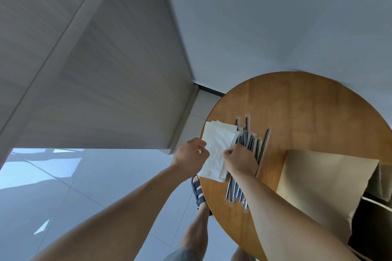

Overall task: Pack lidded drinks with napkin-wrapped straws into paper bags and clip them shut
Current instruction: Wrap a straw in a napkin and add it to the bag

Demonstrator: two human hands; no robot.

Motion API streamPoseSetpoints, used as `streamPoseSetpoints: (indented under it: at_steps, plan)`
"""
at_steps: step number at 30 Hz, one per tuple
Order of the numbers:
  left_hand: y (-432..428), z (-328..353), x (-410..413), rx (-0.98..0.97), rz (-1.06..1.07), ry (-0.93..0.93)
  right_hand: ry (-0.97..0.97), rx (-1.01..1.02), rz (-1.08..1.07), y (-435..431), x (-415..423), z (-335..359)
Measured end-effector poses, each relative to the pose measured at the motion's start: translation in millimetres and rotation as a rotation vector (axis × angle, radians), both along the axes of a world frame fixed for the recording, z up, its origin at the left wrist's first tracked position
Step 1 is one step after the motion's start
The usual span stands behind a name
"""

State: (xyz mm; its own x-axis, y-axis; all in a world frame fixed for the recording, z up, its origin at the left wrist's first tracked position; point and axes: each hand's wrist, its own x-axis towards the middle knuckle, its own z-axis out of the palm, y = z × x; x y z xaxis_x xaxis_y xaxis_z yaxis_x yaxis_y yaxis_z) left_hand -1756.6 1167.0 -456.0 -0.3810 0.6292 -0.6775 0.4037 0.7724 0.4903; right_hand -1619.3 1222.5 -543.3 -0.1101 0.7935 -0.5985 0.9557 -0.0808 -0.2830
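Both forearms reach out from under the camera to the round wooden table (307,108). My left hand (191,155) pinches the left edge of a white napkin (218,146) at the table's left rim. My right hand (240,161) curls its fingers on the napkin's right edge, so the hands are close but apart. Black straws (252,144) in clear wrappers lie scattered just beside it, partly under my right wrist. A tan paper bag (322,178) lies flat to the right.
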Motion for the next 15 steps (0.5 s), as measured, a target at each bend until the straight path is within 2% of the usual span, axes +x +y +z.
streamPoseSetpoints:
  at_steps: [6,11,15]
  plan:
    - [-0.7,0.3,1.7,0.001,0.02,-0.003,0.073,0.028,-0.11,3.8,-2.3,1.9]
    - [-0.1,1.0,-0.6,-0.006,-0.003,0.002,0.047,0.03,-0.084,6.5,-4.6,-3.1]
    - [-0.1,-0.3,0.7,-0.012,-0.016,0.015,0.047,0.122,-0.015,2.8,2.3,0.1]
